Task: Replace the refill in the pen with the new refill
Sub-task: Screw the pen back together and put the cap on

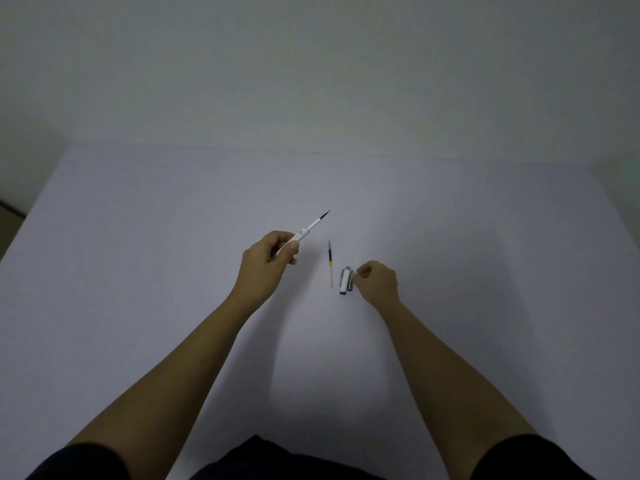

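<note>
My left hand [268,259] grips a white pen [310,228] by its rear half, with the dark tip pointing up and to the right, raised above the table. A thin refill [330,265] with a dark front part, a yellow band and a clear tail lies on the table to the right of that hand. Just right of the refill lies the white pen cap [345,280] with a metal clip. My right hand [377,282] rests beside the cap, fingers curled, fingertips at the clip; whether they pinch it I cannot tell.
The white table [138,271] spans the whole view, with its far edge against a pale wall [311,64]. A dark strip of floor [7,207] shows past the table's left edge. My dark sleeves and clothing fill the bottom of the frame.
</note>
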{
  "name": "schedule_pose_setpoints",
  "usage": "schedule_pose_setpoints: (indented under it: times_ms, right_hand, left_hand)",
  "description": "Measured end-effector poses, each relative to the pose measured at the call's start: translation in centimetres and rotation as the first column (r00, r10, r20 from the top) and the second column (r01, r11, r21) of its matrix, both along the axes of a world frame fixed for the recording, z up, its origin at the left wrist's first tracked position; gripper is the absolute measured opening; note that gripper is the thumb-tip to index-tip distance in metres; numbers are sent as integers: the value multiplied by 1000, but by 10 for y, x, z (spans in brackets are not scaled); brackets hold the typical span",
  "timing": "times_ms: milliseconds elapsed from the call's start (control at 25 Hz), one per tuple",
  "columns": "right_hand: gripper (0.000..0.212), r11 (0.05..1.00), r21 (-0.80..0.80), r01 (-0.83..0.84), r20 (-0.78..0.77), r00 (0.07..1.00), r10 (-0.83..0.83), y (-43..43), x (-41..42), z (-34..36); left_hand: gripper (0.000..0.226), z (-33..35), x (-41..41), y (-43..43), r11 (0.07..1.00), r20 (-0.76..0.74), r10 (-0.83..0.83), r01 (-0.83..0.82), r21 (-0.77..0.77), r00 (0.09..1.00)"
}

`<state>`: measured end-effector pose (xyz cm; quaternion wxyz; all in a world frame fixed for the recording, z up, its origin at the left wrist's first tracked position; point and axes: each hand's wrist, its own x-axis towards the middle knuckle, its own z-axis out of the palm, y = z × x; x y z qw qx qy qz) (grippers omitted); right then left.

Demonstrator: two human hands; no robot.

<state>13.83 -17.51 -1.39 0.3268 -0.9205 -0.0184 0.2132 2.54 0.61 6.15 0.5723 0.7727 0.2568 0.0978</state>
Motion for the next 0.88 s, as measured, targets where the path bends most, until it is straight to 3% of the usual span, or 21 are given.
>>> schedule_pose_setpoints:
  times_ms: [520, 600, 640, 680, 760, 880]
  right_hand:
    - [30, 988, -128, -85, 46, 995, 91, -3, 4, -12]
    - [32, 1000, -24, 13, -25, 1000, -13, -1, 4, -6]
    - [28, 990, 105, 97, -78, 993, -89, 2, 5, 0]
    - [21, 941, 275, 196, -155, 975, -158, 3, 4, 7]
    - [7, 736, 575, 358, -345, 922, -179, 5, -1, 25]
    - [4, 496, 752, 434, -441, 891, -112, 0, -9, 46]
  left_hand:
    - [14, -4, -5, 1, 1000, -52, -3, 3, -5, 999]
    - [14, -2, -8, 3, 1000, -54, -11, 11, 11, 998]
    - [14, -1, -9, 5, 999, -58, -20, 21, 28, 998]
    - [14, -2, -12, 6, 998, -62, -33, 36, 47, 998]
    - [12, -1, -17, 6, 995, -51, -68, 72, 71, 996]
    - [17, 1, -24, 2, 988, -18, -128, 129, 85, 992]
